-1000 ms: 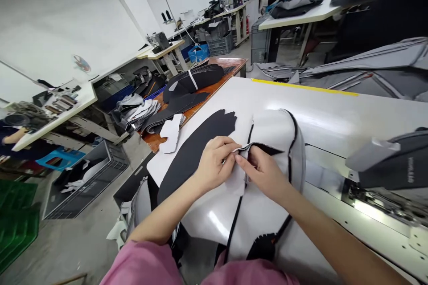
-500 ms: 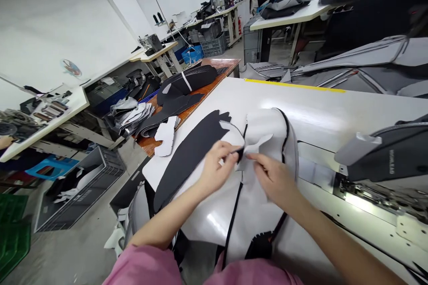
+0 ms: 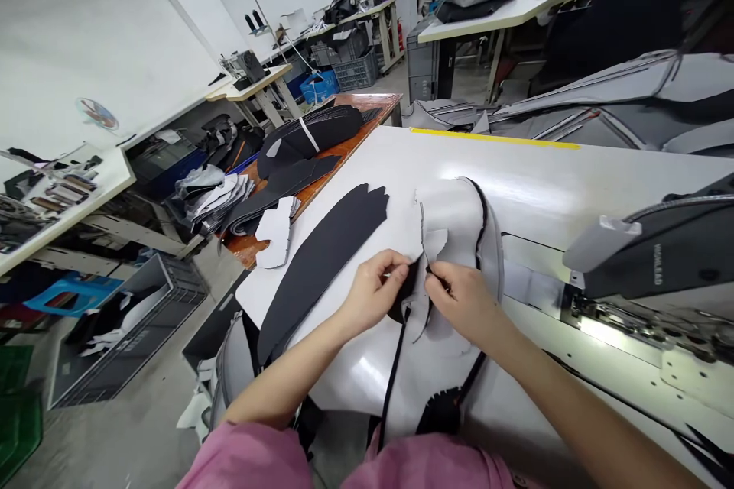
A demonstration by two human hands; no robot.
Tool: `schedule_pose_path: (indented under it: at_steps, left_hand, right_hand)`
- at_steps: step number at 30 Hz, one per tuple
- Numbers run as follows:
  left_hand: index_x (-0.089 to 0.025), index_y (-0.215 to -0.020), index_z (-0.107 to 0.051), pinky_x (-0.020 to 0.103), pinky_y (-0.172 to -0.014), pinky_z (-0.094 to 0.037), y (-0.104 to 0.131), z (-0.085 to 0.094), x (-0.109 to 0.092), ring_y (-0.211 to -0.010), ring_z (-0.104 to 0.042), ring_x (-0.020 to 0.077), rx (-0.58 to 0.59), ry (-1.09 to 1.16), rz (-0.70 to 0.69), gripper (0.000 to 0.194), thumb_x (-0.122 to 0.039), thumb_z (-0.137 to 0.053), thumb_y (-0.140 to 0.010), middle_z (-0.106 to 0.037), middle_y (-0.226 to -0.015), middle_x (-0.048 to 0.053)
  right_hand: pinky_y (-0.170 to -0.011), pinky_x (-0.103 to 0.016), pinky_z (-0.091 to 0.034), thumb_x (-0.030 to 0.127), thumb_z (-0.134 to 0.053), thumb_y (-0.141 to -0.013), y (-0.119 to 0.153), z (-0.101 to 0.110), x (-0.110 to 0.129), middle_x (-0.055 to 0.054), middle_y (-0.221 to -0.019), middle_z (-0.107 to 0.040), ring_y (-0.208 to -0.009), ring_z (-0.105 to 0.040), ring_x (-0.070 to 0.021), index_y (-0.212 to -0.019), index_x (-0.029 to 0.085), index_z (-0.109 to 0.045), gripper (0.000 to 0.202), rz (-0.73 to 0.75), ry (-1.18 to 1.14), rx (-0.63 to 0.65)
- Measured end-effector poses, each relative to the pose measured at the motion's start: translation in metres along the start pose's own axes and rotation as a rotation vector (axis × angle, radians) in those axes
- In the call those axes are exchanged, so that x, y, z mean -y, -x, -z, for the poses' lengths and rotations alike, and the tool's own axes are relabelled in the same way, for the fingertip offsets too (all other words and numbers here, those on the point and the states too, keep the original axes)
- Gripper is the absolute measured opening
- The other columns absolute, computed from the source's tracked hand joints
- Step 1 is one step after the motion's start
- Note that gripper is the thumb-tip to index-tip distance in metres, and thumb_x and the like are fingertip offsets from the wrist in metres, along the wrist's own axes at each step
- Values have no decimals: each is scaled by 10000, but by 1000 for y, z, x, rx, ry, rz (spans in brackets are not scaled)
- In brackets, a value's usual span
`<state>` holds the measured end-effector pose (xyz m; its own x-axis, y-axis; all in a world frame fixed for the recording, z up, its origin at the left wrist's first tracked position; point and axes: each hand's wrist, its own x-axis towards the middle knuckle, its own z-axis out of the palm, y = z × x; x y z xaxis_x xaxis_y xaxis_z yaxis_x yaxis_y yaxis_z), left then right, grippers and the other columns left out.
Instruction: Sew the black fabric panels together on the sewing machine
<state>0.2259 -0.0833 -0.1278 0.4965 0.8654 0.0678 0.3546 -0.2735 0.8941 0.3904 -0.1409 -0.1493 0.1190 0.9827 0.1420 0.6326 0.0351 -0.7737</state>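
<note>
A light grey sewn fabric cover (image 3: 450, 206) with black edging lies on the white table in front of me. My left hand (image 3: 378, 290) pinches the black-backed edge of a fabric flap at the cover's middle seam. Close by on the right, my right hand (image 3: 462, 298) has its thumb and finger closed on the same seam, where a small grey tab sticks up. The fingertips partly hide the seam between them. Left of the cover lies a long dark fabric panel (image 3: 324, 263), touched by neither hand.
To the right stands a grey sewing machine (image 3: 659, 252). Dark fabric stacks (image 3: 313, 137) and white cut pieces (image 3: 276, 233) lie at the brown table on the left. A grey crate (image 3: 129, 332) stands on the floor. Another person (image 3: 619, 15) is at the back right.
My right hand has gone from pointing at the tab to pinching the seam. The flap has been turned, showing its black underside, and the view has shifted slightly.
</note>
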Motion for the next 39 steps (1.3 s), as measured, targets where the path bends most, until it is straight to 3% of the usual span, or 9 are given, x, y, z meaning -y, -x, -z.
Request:
schedule_pose_path:
  at_steps: [7, 14, 19, 22, 25, 28, 33, 36, 39]
  left_hand:
    - [-171, -871, -571, 239, -684, -431, -4, 128, 18, -695, -534, 121, -876, -511, -103, 161, -292, -465, -863, -568, -767, 3]
    - [-167, -988, -567, 306, -775, -411, -12, 216, 29, -944, -570, 227, -1040, -1150, 30, 245, -228, -344, -906, -583, -995, 112]
    - [-179, -930, -534, 330, -712, -414, -3, 249, 37, -862, -580, 255, -1156, -1208, 199, 213, -366, -453, -867, -579, -959, 109]
    - [-198, -771, -482, 326, -701, -412, 18, 255, 36, -853, -573, 245, -1130, -1222, 177, 200, -389, -516, -822, -574, -955, 95]
    - [-210, -657, -372, 319, -749, -413, 35, 242, 42, -916, -562, 228, -1011, -1180, 57, 195, -246, -494, -806, -583, -926, 82]
    - [-218, -615, -283, 318, -783, -422, 37, 200, 54, -945, -563, 222, -775, -1087, -66, 259, -142, -488, -753, -592, -903, 74]
    - [-208, -770, -449, 261, -764, -456, 14, 85, 44, -1050, -572, 164, -174, -884, -269, 231, 3, -375, -708, -576, -1179, 54]
    - [-233, -991, -511, 244, -751, -469, 0, 16, 20, -1045, -585, 141, 156, -827, -384, 380, 0, -347, -740, -575, -1221, 23]
    - [-232, -971, -543, 274, -643, -464, -8, -43, -3, -824, -628, 163, 369, -827, -439, 197, -171, -426, -825, -634, -1047, 30]
  right_hand:
    - [-470, -236, -234, 320, -408, -800, 0, 12, -20, 49, -513, -245, -488, -291, -95, -564, 212, -243, 307, -156, -68, -68]
    - [-506, -243, -235, 239, -418, -798, -48, -34, 59, 68, -523, -277, -488, -298, -94, -628, 216, -267, 229, 237, -173, 153]
    - [-633, -260, -366, 216, -349, -859, -126, -106, 133, 9, -704, -518, -653, -487, -137, -886, 192, -494, 150, 327, -293, 268]
    - [-690, -303, -424, 251, -347, -898, -125, -135, 140, -62, -823, -611, -732, -563, -178, -1145, 138, -468, 297, 329, -277, 343]
    - [-777, -329, -444, 217, -445, -862, -82, -125, 110, -97, -951, -631, -848, -589, -198, -1110, 146, -533, 272, 392, -242, 411]
    - [-853, -357, -432, 61, -387, -807, -23, -76, 60, -105, -1000, -621, -942, -569, -202, -1028, 154, -584, 311, 551, -43, 402]
    - [-970, -422, -377, -30, -456, -641, 66, 1, -17, -111, -1122, -588, -1120, -497, -238, -1056, 168, -583, 477, 572, 396, 305]
    - [-1010, -474, -342, 9, -482, -717, 101, 8, -44, -101, -1094, -592, -1139, -485, -253, -1002, 173, -591, 346, 621, 581, 152]
    - [-979, -449, -386, 35, -452, -813, 120, 3, -57, -55, -871, -595, -909, -554, -197, -854, 167, -584, 191, 630, 661, 22]
